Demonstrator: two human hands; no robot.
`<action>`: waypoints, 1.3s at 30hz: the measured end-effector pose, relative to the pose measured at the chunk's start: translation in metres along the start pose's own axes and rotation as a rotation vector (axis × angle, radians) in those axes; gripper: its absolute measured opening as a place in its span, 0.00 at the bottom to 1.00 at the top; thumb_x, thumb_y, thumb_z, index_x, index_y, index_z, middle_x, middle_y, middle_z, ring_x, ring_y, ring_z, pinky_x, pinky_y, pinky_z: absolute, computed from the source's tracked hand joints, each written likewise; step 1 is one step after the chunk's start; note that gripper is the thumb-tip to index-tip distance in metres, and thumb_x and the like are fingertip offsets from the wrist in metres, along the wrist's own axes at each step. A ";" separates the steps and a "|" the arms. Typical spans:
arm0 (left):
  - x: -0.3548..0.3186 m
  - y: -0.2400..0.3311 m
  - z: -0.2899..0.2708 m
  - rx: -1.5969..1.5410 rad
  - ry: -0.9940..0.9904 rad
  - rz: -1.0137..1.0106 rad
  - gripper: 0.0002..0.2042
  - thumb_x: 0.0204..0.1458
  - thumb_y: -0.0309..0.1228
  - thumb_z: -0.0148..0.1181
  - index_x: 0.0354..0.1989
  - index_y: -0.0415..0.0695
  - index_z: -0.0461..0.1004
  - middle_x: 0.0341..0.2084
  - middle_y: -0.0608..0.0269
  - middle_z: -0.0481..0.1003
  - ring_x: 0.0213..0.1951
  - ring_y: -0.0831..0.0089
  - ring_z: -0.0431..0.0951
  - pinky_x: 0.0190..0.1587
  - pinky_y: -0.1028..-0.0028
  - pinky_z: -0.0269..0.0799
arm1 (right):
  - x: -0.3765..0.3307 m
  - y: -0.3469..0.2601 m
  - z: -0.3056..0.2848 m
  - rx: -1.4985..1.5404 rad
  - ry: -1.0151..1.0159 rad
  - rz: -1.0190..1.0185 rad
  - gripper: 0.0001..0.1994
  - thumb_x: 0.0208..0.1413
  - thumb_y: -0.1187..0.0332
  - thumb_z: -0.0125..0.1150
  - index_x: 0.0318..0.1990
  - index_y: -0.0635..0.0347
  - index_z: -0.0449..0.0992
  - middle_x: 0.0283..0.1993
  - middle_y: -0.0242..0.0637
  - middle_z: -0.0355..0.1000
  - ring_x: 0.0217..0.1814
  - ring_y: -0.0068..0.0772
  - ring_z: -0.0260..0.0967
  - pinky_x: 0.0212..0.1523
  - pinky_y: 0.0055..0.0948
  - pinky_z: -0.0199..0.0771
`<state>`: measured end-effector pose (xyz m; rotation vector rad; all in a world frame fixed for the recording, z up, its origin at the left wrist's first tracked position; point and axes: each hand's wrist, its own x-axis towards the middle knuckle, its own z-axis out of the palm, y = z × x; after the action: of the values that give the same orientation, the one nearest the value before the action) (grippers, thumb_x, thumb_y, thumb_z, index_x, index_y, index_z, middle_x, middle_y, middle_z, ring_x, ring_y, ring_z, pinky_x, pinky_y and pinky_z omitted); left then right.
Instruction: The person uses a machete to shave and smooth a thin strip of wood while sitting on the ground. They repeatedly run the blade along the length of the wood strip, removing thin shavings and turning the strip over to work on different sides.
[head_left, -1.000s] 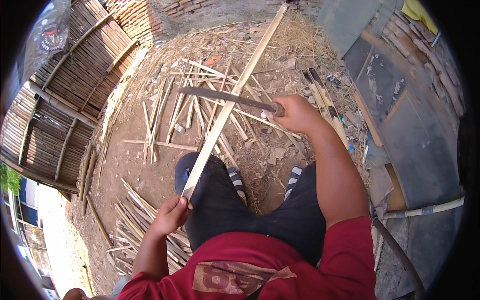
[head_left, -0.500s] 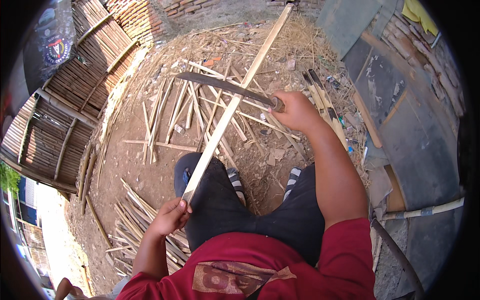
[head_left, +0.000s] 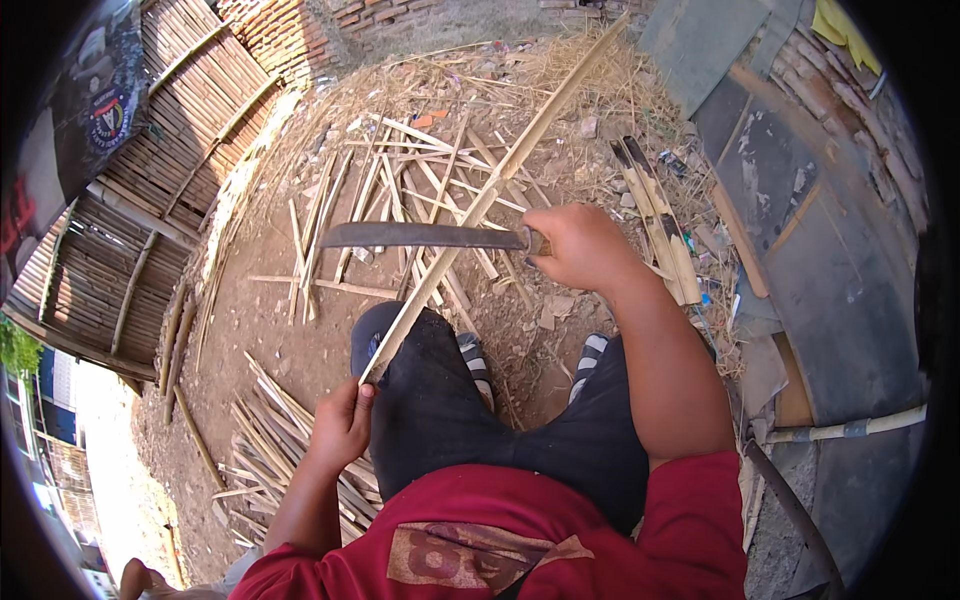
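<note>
Apparently working lower, my right grip (head_left: 580,242) levels its machete (head_left: 420,235) toward nine o'clock across the slat (head_left: 512,162) my left grip (head_left: 341,424) pinches.

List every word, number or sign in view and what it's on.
Wording is described, not copied.
Dark banner, upper left: a round blue-edged emblem with small, curved lettering; larger red lettering, cut off.
Maroon T-shirt: large characters on a tan print, distorted by folds.
Machete, bamboo strip: no lettering visible.
</note>
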<state>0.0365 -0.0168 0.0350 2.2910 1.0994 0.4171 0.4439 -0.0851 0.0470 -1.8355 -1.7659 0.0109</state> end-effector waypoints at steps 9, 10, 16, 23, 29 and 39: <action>0.000 -0.001 0.007 0.061 0.130 0.021 0.15 0.70 0.37 0.49 0.45 0.37 0.78 0.25 0.45 0.76 0.30 0.47 0.79 0.35 0.58 0.72 | 0.003 0.011 -0.019 0.003 0.044 0.248 0.11 0.49 0.67 0.70 0.40 0.55 0.80 0.33 0.47 0.78 0.40 0.55 0.78 0.41 0.50 0.77; 0.001 0.000 0.006 0.054 0.137 0.012 0.15 0.70 0.37 0.49 0.45 0.37 0.78 0.25 0.45 0.76 0.30 0.49 0.80 0.35 0.59 0.72 | 0.003 0.003 -0.015 -0.002 0.007 0.173 0.12 0.48 0.66 0.71 0.40 0.56 0.79 0.33 0.47 0.78 0.40 0.55 0.78 0.41 0.50 0.77; 0.002 -0.004 0.008 -0.002 0.159 -0.032 0.16 0.70 0.38 0.49 0.45 0.36 0.77 0.25 0.48 0.75 0.29 0.59 0.78 0.36 0.62 0.72 | 0.000 -0.010 -0.005 -0.046 -0.071 -0.013 0.13 0.47 0.65 0.72 0.40 0.56 0.79 0.31 0.48 0.76 0.39 0.56 0.77 0.40 0.50 0.76; -0.018 -0.025 0.017 -0.033 0.154 -0.036 0.20 0.70 0.42 0.49 0.43 0.35 0.77 0.27 0.49 0.76 0.32 0.59 0.79 0.38 0.63 0.72 | 0.000 -0.013 -0.007 -0.032 -0.114 0.062 0.13 0.48 0.64 0.71 0.43 0.53 0.81 0.36 0.46 0.79 0.41 0.55 0.78 0.43 0.50 0.77; -0.055 -0.043 0.023 0.028 0.084 -0.137 0.23 0.72 0.45 0.44 0.39 0.35 0.76 0.24 0.47 0.75 0.29 0.53 0.78 0.35 0.59 0.71 | 0.006 0.003 -0.004 0.046 -0.184 0.217 0.12 0.48 0.63 0.71 0.41 0.52 0.81 0.37 0.47 0.80 0.43 0.53 0.79 0.44 0.50 0.78; -0.099 -0.065 0.035 0.119 0.004 -0.185 0.22 0.72 0.43 0.40 0.34 0.37 0.72 0.23 0.41 0.73 0.31 0.37 0.75 0.35 0.49 0.68 | 0.009 0.003 0.037 0.097 -0.395 0.222 0.14 0.53 0.62 0.70 0.45 0.55 0.81 0.40 0.50 0.80 0.45 0.53 0.79 0.47 0.50 0.78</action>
<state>-0.0468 -0.0738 -0.0356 2.2644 1.3571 0.2911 0.4330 -0.0623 0.0184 -2.0500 -1.7627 0.5718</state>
